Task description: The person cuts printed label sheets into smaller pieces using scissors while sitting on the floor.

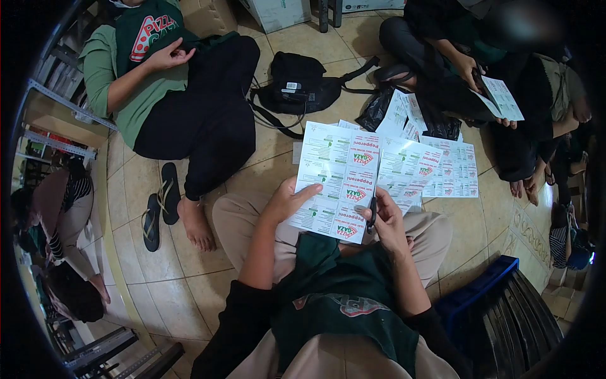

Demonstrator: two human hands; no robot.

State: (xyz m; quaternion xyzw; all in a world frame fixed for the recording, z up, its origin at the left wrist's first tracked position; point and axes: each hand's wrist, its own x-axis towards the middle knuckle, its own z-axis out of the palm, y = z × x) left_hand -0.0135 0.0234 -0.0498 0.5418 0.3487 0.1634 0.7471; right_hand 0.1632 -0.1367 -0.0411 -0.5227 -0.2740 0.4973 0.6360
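Note:
My left hand (289, 201) is closed on the left edge of a printed label sheet (328, 167), with the thumb on its face. Green and red print covers the sheet, including the words "Pepperoni" and "Pizza Gaza". My right hand (389, 226) is closed around black-handled scissors (372, 213) at the sheet's lower right edge. The scissors' blades are mostly hidden, so I cannot tell whether they touch the paper. Just beyond my hands, more printed sheets (451, 169) lie overlapping on the tiled floor.
A black backpack (297, 85) lies ahead. Black sandals (151, 221) are at left, near a seated person (189, 104). At upper right, a co-worker's hand (466, 71) holds scissors by a printed sheet (503, 98). A blue-rimmed crate (473, 284) stands at lower right.

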